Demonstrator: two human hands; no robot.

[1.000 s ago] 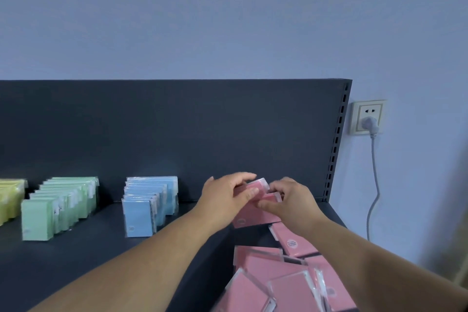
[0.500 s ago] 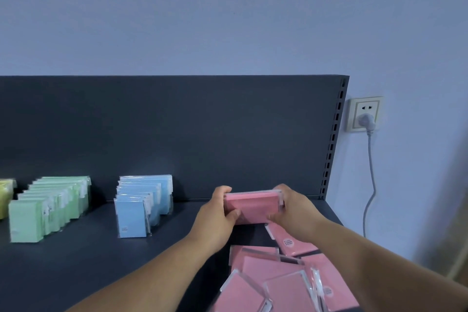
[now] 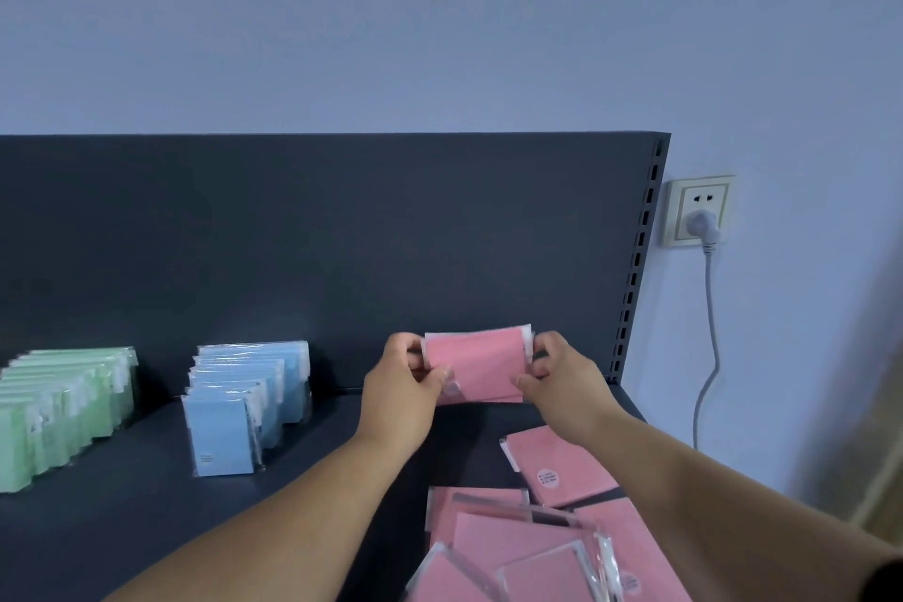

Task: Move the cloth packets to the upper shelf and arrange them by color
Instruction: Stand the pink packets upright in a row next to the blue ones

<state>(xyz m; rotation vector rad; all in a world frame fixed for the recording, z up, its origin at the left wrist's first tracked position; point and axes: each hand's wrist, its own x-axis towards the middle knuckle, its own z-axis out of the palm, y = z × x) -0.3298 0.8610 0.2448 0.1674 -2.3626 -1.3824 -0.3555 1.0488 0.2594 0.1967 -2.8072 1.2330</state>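
An upright pink cloth packet (image 3: 481, 364) stands near the back panel of the dark shelf (image 3: 122, 518). My left hand (image 3: 403, 389) grips its left edge and my right hand (image 3: 562, 379) grips its right edge. It may be more than one packet held together; I cannot tell. Several loose pink packets (image 3: 562, 464) lie flat in a heap at the front right of the shelf. To the left stands a row of blue packets (image 3: 244, 398), and further left a row of green packets (image 3: 63, 411).
The shelf's dark back panel (image 3: 317, 235) rises behind the packets, with a slotted upright (image 3: 640, 254) at its right end. A wall socket (image 3: 698, 210) with a plugged-in grey cable (image 3: 711, 332) sits on the wall to the right.
Both hands lifted the pink packet from the heap, turned it upright and carried it back toward the rear panel. The camera view shifted slightly right.
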